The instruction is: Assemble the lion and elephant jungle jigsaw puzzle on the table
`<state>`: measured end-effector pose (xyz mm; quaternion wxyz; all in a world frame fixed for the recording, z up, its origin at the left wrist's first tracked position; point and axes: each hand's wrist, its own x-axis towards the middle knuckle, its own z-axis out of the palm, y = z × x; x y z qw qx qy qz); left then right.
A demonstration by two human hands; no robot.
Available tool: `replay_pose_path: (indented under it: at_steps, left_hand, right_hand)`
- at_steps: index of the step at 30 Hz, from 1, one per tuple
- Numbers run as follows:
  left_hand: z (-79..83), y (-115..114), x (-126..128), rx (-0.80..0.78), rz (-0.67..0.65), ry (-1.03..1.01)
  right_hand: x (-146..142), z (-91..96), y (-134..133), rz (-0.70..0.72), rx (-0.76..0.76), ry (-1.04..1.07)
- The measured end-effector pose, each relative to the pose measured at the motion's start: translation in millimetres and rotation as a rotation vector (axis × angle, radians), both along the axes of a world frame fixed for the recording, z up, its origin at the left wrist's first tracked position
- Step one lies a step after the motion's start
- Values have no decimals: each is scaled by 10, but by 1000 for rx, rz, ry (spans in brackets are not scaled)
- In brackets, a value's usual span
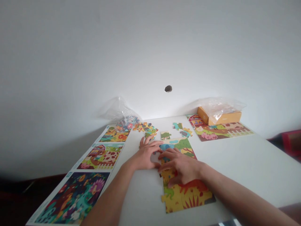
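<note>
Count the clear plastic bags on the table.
2. One clear plastic bag sits crumpled behind the loose puzzle pieces at the far left; the other lies over the orange box at the far right.

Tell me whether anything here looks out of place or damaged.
A small dark oval hole or mark interrupts the smooth white wall behind the table; it looks odd because the wall around it is otherwise plain.

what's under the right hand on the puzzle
The right hand lies on the jigsaw puzzle; yellow and orange pieces show beside it, but the pieces beneath the palm are hidden.
</note>
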<state>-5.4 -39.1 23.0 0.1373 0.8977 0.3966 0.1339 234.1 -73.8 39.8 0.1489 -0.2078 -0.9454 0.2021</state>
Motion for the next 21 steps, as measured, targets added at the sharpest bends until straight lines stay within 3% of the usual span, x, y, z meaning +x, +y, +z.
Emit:
replay_pose_path:
  at_steps: [2,5,8,17,21]
  left_hand:
    - [-15,54,-67,73,77,-23]
    - [-82,165,-179,242,345,-94]
    - [-168,248,-244,285,507,-80]
    - [-245,245,-226,267,482,-46]
    - [-274,291,-250,284,518,-87]
  right_hand:
    - [23,-14,22,-52,14,-47]
    - [63,-50,65,-104,-49,-128]
    - [94,-75,103,-111,-122,-178]
    - [144,-23,122,-105,-39,-136]
    - [137,-68,136,-181,-15,-83]
